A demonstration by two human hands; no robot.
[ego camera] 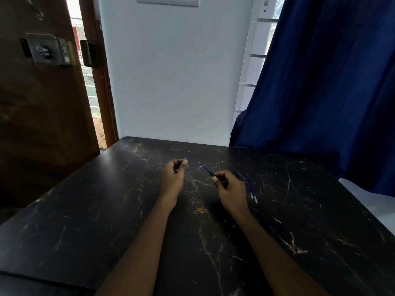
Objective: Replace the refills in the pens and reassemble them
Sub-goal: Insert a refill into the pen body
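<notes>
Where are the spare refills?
In the head view, two refills lie side by side on the table, just right of the right hand.

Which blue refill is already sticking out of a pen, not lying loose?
The refill in the right hand, slanting up and left from the black barrel. The two spare refills lie flat on the table, right of that hand.
</notes>
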